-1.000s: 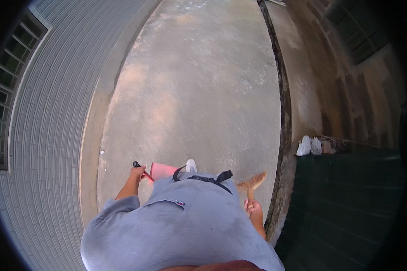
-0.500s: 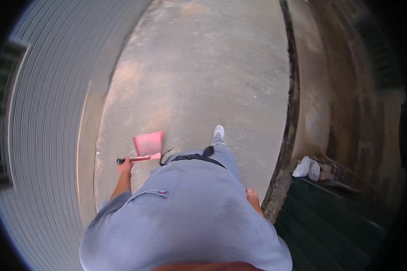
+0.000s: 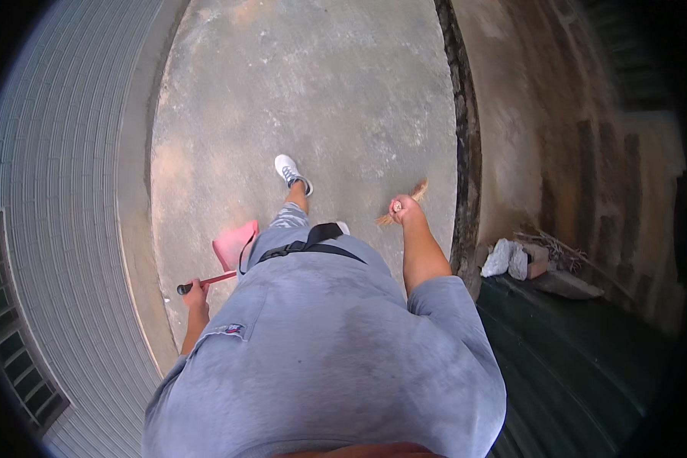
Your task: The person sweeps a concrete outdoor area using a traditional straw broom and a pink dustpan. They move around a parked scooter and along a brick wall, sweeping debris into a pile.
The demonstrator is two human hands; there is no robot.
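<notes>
My left hand (image 3: 196,292) is wrapped round the dark-ended red handle of a pink dustpan (image 3: 230,246), whose pan hangs low beside my left leg. Part of the pan is hidden by my clothing and a dark strap. Out in front on the right, my right hand (image 3: 408,210) is closed round the handle of a broom, seen nearly end-on. Straw-coloured broom bristles (image 3: 420,188) show on both sides of the fist, close to the floor; whether they touch it I cannot tell.
I stand on a concrete path (image 3: 305,91), one white shoe (image 3: 288,169) forward. A grey ribbed wall (image 3: 61,153) with a barred window runs along the left. At right are a dark gutter edge (image 3: 466,114), a stained brown wall, white bags (image 3: 504,258) and a dark green sheet (image 3: 557,343).
My right hand has come up from beside my body, and the broom now shows. The dustpan has shifted slightly left and lower. My other foot is now forward.
</notes>
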